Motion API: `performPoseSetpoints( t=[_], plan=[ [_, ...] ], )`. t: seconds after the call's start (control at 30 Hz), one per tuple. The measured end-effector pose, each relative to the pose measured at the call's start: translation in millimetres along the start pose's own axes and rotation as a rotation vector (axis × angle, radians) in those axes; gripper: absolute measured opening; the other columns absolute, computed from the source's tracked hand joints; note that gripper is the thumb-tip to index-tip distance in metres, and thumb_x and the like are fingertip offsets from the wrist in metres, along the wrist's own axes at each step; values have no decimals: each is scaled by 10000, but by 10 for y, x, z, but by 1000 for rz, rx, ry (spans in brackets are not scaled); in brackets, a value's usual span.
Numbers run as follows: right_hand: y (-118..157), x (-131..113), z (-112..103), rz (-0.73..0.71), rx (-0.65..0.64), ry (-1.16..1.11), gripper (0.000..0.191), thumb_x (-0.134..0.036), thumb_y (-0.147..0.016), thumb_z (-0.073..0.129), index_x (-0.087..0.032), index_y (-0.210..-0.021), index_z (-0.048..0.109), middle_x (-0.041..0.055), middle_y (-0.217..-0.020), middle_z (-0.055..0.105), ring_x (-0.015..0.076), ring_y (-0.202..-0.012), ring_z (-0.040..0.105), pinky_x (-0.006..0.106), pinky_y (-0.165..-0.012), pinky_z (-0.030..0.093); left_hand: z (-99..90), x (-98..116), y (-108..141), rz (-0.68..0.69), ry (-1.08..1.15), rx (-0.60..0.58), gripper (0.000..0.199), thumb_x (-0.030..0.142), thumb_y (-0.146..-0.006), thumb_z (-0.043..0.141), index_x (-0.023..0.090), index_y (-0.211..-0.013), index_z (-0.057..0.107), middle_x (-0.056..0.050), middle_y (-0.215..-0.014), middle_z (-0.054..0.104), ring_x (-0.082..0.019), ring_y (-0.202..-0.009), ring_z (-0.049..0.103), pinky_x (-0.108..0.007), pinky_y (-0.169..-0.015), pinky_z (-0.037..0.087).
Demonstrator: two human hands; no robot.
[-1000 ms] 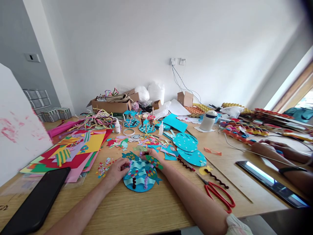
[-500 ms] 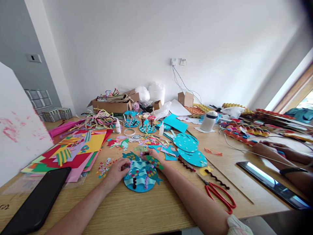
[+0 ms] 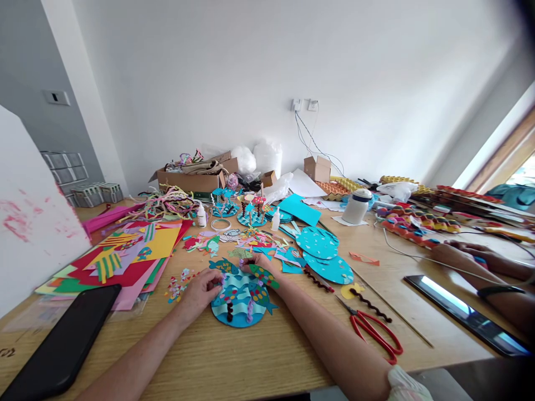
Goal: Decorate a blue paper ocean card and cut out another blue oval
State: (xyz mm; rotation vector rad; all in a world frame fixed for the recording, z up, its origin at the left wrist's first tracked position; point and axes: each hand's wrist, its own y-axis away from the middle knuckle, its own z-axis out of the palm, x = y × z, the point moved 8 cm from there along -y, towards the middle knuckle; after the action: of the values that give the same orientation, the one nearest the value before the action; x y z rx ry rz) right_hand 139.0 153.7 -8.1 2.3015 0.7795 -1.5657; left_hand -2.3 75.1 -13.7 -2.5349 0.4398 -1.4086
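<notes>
A round blue paper craft with wavy pale strips and spotted paper fish stands on the table before me. Dark brown and purple curled pipe cleaners rise along its near side. At its left edge, my left hand pinches the top of a purple pipe cleaner. Across from it, my right hand has its fingertips closed on another purple pipe cleaner at the far side. A green spotted fish overlaps my right wrist. Both hands' fingertips are partly hidden.
Red-handled scissors, a brown twisted pipe cleaner and a thin stick lie to the right. Blue discs and paper scraps spread behind. A black phone lies left. Another person's hands are at far right.
</notes>
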Motion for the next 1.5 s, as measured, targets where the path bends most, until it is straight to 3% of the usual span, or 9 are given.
performPoseSetpoints(
  t=[0.4,0.8,1.5],
  plan=[
    [10,-13,0,-3,4,-1,141,-304,-616,637,-164,-638,638,3,-613,618,156,-649,551,230,-556,396,10,-5,-8,-13,1,-2,78,196,-696,541,196,-734,609,8,-735,531,-157,-661,502,-259,-604,396],
    [10,39,-27,-19,41,16,55,-193,-600,604,-154,-638,616,-11,-634,599,126,-617,516,223,-577,406,-9,16,-5,-34,3,2,72,201,-679,550,198,-728,602,10,-727,528,-151,-639,495,-254,-590,394],
    [13,40,-42,-11,56,62,56,-215,-597,605,-162,-614,611,-9,-623,598,141,-631,525,232,-584,405,-2,-5,-9,-53,11,-6,69,209,-677,559,197,-727,606,7,-740,543,-153,-645,504,-255,-600,408]
  ],
)
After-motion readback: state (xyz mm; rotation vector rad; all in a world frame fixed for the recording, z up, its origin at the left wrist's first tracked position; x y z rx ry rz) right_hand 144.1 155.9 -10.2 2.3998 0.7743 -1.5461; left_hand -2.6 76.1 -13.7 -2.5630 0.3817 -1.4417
